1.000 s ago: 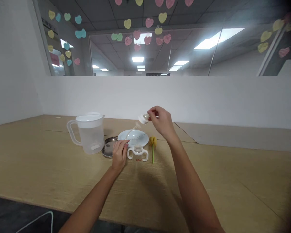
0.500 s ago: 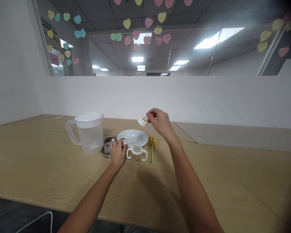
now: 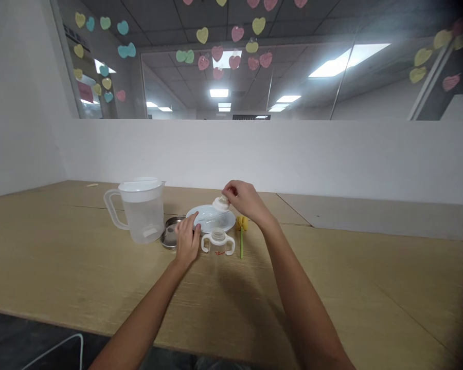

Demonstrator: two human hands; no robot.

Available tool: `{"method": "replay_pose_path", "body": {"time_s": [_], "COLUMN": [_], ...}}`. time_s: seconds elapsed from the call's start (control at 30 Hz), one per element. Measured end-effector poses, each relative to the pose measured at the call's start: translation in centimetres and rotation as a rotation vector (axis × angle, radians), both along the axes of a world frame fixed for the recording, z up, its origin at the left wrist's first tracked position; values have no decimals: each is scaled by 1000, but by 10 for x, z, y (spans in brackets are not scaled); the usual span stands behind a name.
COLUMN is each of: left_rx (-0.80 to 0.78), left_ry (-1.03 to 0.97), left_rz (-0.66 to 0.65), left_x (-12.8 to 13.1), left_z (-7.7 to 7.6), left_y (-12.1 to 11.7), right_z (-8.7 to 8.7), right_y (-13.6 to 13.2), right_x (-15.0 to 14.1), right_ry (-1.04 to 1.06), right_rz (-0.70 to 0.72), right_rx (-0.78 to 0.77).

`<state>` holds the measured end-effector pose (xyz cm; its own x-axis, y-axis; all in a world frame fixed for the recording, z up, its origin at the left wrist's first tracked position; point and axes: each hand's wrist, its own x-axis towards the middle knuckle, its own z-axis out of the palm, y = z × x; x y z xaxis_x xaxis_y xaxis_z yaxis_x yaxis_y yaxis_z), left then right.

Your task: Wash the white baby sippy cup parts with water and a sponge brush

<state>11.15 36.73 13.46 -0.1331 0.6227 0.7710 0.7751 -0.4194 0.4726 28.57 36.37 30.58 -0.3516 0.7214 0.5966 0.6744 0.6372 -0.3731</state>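
My right hand [image 3: 245,199] pinches the white baby bottle top [image 3: 221,204] by its teat, holding it above the white plate [image 3: 228,226]. Below it stands the clear baby bottle [image 3: 217,246], upright and uncapped, with a white handle on each side and red print on its front. My left hand [image 3: 187,239] is open beside the bottle's left handle, its fingers spread over the near left edge of the plate. A thin pale line crosses the plate; I cannot make out what it is.
A translucent lidded pitcher [image 3: 144,213] stands at the left. The round metal dish [image 3: 170,234] lies partly behind my left hand. A yellow flower with a green stem [image 3: 242,231] lies right of the bottle. A white wall rises behind the wooden table [image 3: 81,257].
My right hand has lowered the bottle top and brought it left, closer to the bottle's mouth. My left hand has shifted slightly, with its fingers spread wider.
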Motion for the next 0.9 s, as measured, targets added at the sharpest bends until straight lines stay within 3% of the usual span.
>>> {"method": "replay_pose_path", "body": {"time_s": [0.13, 0.33, 0.5, 0.67, 0.9], "left_rx": [76, 64, 47, -2, 129], "left_ry": [-48, -55, -124, -200, -107], "left_rz": [-124, -114, -111, -151, -116], "left_x": [1, 4, 3, 3, 0], "left_z": [6, 2, 3, 4, -1], "left_y": [-7, -3, -4, -8, -2], "right_z": [-9, -28, -42, -43, -46], "right_y": [-3, -5, 4, 5, -3], "right_x": [-15, -35, -42, -45, -58], "right_ry": [-180, -393, -427, -385, -499], "right_rz": [77, 160, 144, 178, 146], "right_rx": [-104, -167, -96, -48, 101]}}
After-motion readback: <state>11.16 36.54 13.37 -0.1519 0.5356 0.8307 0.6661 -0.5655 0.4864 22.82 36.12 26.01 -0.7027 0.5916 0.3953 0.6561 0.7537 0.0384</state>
